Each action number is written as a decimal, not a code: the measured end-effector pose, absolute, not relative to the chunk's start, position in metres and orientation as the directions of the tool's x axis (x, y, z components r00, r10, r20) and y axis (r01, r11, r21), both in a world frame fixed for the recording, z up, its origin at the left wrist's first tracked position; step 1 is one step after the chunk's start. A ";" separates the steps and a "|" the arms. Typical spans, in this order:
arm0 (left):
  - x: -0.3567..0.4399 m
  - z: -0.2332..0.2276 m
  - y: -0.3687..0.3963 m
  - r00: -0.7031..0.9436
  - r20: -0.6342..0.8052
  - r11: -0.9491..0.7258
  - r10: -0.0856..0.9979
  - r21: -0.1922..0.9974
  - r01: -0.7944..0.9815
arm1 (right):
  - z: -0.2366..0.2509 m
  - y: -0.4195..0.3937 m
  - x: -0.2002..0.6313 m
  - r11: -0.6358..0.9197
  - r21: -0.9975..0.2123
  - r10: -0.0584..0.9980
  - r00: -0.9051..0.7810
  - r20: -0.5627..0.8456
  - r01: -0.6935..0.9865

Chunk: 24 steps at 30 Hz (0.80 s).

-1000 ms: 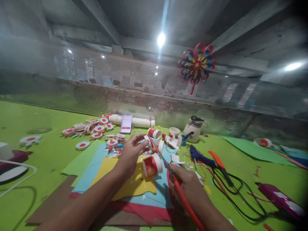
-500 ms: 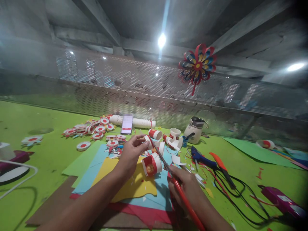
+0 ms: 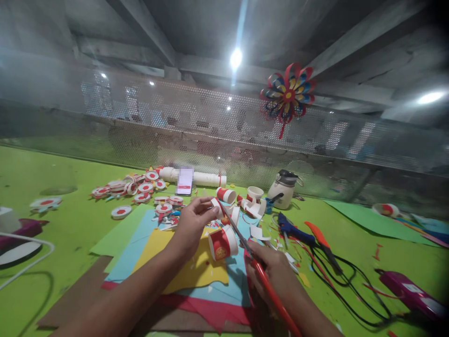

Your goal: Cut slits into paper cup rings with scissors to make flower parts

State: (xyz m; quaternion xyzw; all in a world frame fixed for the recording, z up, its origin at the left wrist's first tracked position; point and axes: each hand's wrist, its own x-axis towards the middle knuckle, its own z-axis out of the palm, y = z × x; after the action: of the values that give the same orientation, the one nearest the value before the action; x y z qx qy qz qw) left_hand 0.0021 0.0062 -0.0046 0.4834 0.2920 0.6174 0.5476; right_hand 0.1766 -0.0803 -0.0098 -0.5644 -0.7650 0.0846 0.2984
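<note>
on yellow sheet (image 3: 191,271): paper cup (image 3: 223,243) tipped over, seemingly empty.

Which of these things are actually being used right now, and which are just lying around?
In use:
left hand holding a paper cup piece
right hand gripping red-handled scissors

Lying about:
red paper cup
coloured paper sheets
phone
glue gun
white jug
cut discs

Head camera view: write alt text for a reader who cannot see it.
A left hand pinches a red-and-white paper cup strip while the right hand works red-handled scissors at it, above a red paper cup lying on stacked coloured paper sheets.
</note>
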 end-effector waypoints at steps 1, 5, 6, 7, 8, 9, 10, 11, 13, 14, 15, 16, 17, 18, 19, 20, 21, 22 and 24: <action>0.002 -0.005 0.006 0.064 0.276 -0.230 0.959 0.891 -0.392 | -0.010 -0.080 0.177 0.351 -0.462 0.913 -0.188 0.362 0.814; 0.003 -0.006 0.006 0.058 0.274 -0.229 0.960 0.888 -0.398 | -0.010 -0.080 0.177 0.353 -0.445 0.910 -0.191 0.368 0.823; 0.003 -0.006 0.006 0.055 0.274 -0.230 0.960 0.888 -0.399 | -0.010 -0.080 0.177 0.353 -0.442 0.909 -0.191 0.370 0.825; 0.003 -0.006 0.006 0.050 0.274 -0.232 0.961 0.888 -0.398 | -0.011 -0.080 0.176 0.354 -0.439 0.907 -0.191 0.374 0.826; 0.003 -0.006 0.006 0.046 0.274 -0.234 0.961 0.888 -0.396 | -0.011 -0.080 0.176 0.358 -0.436 0.905 -0.192 0.380 0.826; 0.004 -0.005 0.006 0.042 0.273 -0.235 0.961 0.888 -0.396 | -0.012 -0.080 0.175 0.363 -0.432 0.901 -0.194 0.387 0.826; 0.004 -0.005 0.006 0.039 0.273 -0.235 0.961 0.886 -0.399 | -0.013 -0.080 0.175 0.368 -0.429 0.898 -0.196 0.394 0.825; 0.004 -0.005 0.006 0.038 0.273 -0.235 0.961 0.884 -0.403 | -0.014 -0.079 0.175 0.373 -0.425 0.895 -0.199 0.399 0.825; 0.004 -0.004 0.006 0.033 0.272 -0.235 0.962 0.881 -0.412 | -0.015 -0.078 0.175 0.379 -0.416 0.891 -0.205 0.406 0.827; 0.004 -0.004 0.005 0.031 0.270 -0.233 0.962 0.880 -0.413 | -0.015 -0.078 0.176 0.381 -0.410 0.889 -0.207 0.408 0.829; 0.004 -0.003 0.005 0.028 0.266 -0.231 0.963 0.880 -0.414 | -0.015 -0.078 0.176 0.382 -0.405 0.887 -0.208 0.411 0.831; 0.003 -0.003 0.005 0.026 0.263 -0.229 0.965 0.881 -0.415 | -0.015 -0.078 0.177 0.383 -0.399 0.886 -0.209 0.414 0.833; 0.003 -0.003 0.005 0.025 0.258 -0.225 0.966 0.881 -0.416 | -0.015 -0.078 0.177 0.385 -0.394 0.884 -0.211 0.417 0.835; 0.003 -0.003 0.005 0.024 0.254 -0.221 0.967 0.882 -0.417 | -0.015 -0.079 0.177 0.386 -0.389 0.882 -0.212 0.420 0.836; 0.003 -0.003 0.005 0.026 0.250 -0.217 0.968 0.882 -0.419 | -0.015 -0.079 0.177 0.389 -0.385 0.880 -0.214 0.423 0.837; 0.003 -0.003 0.004 0.029 0.249 -0.214 0.968 0.881 -0.421 | -0.015 -0.079 0.177 0.392 -0.381 0.878 -0.217 0.426 0.838; 0.003 -0.003 0.004 0.034 0.248 -0.210 0.968 0.879 -0.429 | -0.015 -0.079 0.177 0.396 -0.378 0.876 -0.221 0.429 0.837; 0.003 -0.002 0.004 0.042 0.248 -0.205 0.968 0.873 -0.442 | -0.015 -0.079 0.177 0.399 -0.376 0.875 -0.223 0.431 0.836; 0.003 -0.001 0.002 0.063 0.246 -0.186 0.967 0.856 -0.482 | -0.015 -0.079 0.177 0.399 -0.377 0.874 -0.221 0.433 0.836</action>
State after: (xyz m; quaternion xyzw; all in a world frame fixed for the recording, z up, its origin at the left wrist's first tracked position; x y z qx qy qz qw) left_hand 0.0029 0.0022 -0.0006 0.4456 0.2721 0.6280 0.5770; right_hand 0.1768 -0.0789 -0.0152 -0.5474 -0.7807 0.0316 0.2996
